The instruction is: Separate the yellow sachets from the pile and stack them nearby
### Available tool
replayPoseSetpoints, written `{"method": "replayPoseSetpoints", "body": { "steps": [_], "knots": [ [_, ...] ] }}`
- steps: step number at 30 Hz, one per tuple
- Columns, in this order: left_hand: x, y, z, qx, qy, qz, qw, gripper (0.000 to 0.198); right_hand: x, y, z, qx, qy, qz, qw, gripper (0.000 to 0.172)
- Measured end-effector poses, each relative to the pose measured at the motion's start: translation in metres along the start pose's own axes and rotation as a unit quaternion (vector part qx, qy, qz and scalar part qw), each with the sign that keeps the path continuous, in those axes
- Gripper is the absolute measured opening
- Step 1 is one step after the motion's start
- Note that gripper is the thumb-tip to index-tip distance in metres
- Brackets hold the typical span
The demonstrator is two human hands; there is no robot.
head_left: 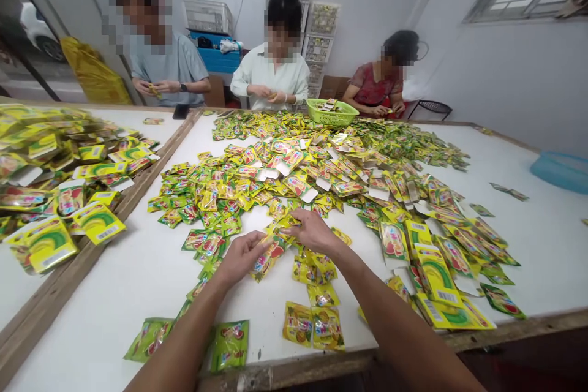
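Left hand (241, 257) pinches a sachet (265, 261); right hand (313, 230), half-curled, touches the pile (298, 165), grip unclear. Most lies loose on the bench (114, 282); basket (331, 120) part-filled.

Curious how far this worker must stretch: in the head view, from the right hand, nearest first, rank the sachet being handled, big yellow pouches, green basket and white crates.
1. Sachet: at the right hand, touching its fingertips.
2. Big yellow pouches: near edge, right.
3. Green basket: far side.
4. White crates: back wall.
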State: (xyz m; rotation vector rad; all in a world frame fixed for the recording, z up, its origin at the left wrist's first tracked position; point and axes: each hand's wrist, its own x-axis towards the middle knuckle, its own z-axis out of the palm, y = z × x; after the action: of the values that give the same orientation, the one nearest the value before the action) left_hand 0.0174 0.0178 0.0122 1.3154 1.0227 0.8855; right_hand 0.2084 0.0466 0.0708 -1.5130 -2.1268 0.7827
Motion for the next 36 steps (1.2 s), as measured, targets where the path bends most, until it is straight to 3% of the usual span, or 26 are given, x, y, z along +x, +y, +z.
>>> {"method": "replayPoseSetpoints", "body": {
  "steps": [4, 9, 11, 16, 20, 24, 27, 32, 36],
  "knots": [
    [0.001, 0.002, -0.001, -0.075, 0.005, -0.041, 0.996, 0.038, -0.001, 0.0, 0.01, 0.082, -0.034, -0.006, 0.996, 0.02],
    [0.001, 0.004, -0.005, -0.109, -0.023, -0.057, 0.992, 0.038, -0.012, 0.006, 0.017, 0.178, 0.07, -0.023, 0.981, 0.02],
    [-0.001, 0.004, -0.006, -0.104, -0.034, -0.064, 0.992, 0.038, -0.015, 0.006, 0.015, 0.177, 0.084, -0.025, 0.98, 0.017],
    [-0.004, 0.009, -0.008, -0.076, -0.058, -0.056, 0.994, 0.036, -0.016, -0.001, 0.008, 0.132, 0.044, -0.02, 0.99, 0.012],
    [-0.006, 0.013, -0.005, -0.058, -0.073, -0.073, 0.993, 0.034, -0.017, -0.001, 0.018, 0.131, 0.028, -0.019, 0.991, 0.007],
    [-0.005, 0.014, -0.001, -0.064, -0.062, -0.081, 0.993, 0.034, -0.023, 0.001, 0.03, 0.229, 0.06, 0.034, 0.971, 0.024],
    [-0.004, 0.013, 0.0, -0.086, -0.056, -0.068, 0.992, 0.034, -0.028, -0.007, 0.034, 0.209, 0.074, 0.037, 0.974, 0.026],
    [-0.007, 0.01, -0.004, -0.091, -0.063, -0.065, 0.992, 0.033, -0.037, -0.023, 0.041, 0.217, 0.002, 0.028, 0.976, 0.035],
    [-0.011, 0.008, -0.003, -0.105, -0.1, -0.079, 0.986, 0.033, -0.044, -0.021, 0.058, 0.289, -0.006, 0.054, 0.956, 0.037]
  ]
}}
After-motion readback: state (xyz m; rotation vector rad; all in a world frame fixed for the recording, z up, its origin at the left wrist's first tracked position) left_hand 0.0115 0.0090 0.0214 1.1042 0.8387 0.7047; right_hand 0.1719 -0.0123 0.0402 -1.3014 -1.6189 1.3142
